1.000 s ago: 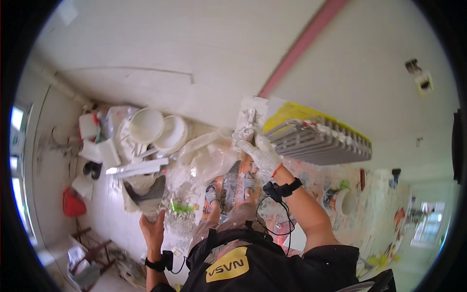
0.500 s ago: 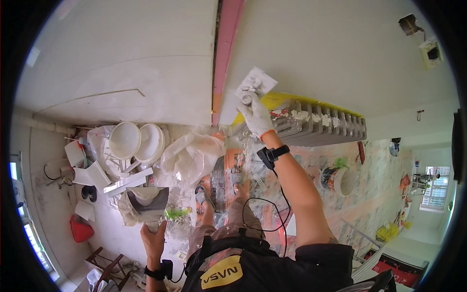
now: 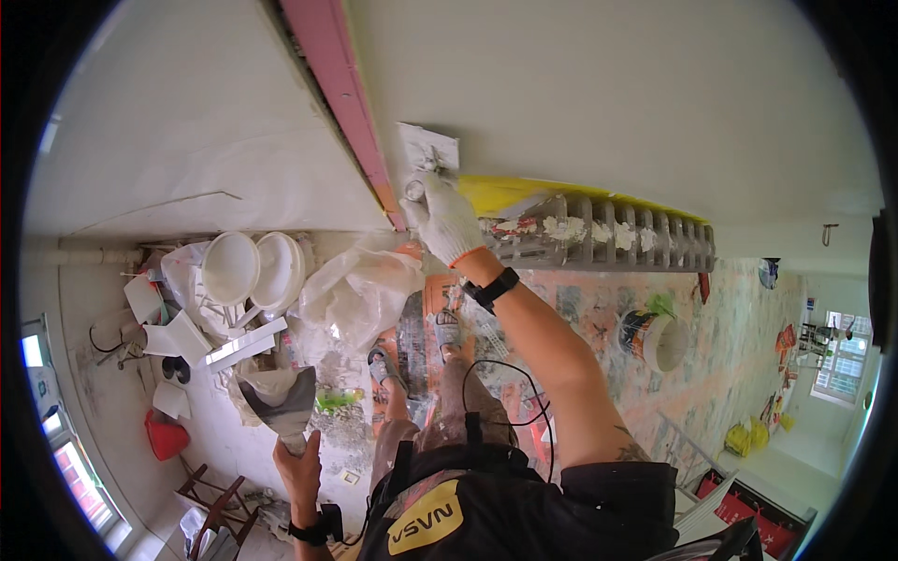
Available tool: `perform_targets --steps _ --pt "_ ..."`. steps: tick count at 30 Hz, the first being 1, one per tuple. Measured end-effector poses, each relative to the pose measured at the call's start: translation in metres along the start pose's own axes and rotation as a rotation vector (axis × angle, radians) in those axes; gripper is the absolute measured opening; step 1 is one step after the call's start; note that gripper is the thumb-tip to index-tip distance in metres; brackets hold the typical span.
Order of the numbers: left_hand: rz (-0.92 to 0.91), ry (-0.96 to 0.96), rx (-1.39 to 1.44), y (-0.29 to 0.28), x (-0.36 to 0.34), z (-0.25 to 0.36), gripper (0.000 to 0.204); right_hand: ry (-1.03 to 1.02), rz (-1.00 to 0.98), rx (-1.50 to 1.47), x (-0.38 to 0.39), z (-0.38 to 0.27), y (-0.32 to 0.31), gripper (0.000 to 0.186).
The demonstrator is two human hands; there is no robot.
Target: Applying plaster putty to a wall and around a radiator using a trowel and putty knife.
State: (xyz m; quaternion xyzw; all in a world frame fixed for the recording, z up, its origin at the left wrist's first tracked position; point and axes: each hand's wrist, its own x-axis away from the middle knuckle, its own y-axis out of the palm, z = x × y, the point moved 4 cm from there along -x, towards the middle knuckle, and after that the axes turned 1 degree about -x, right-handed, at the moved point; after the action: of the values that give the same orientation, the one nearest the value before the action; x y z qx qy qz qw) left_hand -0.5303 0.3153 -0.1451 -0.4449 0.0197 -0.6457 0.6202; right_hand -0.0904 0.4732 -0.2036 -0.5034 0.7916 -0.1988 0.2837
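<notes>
My right hand (image 3: pixel 443 217), in a white knitted glove with an orange cuff, is closed round the handle of a plastering trowel (image 3: pixel 438 140). The white-smeared trowel lies against the pale wall (image 3: pixel 636 93), just right of a pink vertical strip (image 3: pixel 332 70). Lower left, my bare left hand (image 3: pixel 298 467) grips a wide putty knife (image 3: pixel 292 409) by its handle, fingers wrapped round it. Its metal blade points away from me, with a pale lump of plaster (image 3: pixel 271 381) at the far side.
A grey radiator (image 3: pixel 608 257) stands along the wall, spattered white, with yellow sheeting (image 3: pixel 524 194) behind it. Crumpled clear plastic (image 3: pixel 360 290) and white basins (image 3: pixel 230 268) lie ahead left. A bucket (image 3: pixel 667 342) rests on the covered floor at right. A wooden chair (image 3: pixel 217 496) is lower left.
The pink strip has shifted left and tilted in view. My right hand and the trowel appear further left, nearer the strip. The putty knife in my left hand has turned slightly.
</notes>
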Motion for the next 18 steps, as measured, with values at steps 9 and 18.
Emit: perform_targets --steps 9,18 --pt "-0.081 0.096 -0.034 0.046 -0.019 0.041 0.024 0.019 0.038 0.192 0.028 0.052 -0.101 0.029" --pt "-0.134 0.219 -0.030 0.071 -0.012 0.075 0.026 0.122 0.039 0.308 0.043 0.058 -0.176 0.027"
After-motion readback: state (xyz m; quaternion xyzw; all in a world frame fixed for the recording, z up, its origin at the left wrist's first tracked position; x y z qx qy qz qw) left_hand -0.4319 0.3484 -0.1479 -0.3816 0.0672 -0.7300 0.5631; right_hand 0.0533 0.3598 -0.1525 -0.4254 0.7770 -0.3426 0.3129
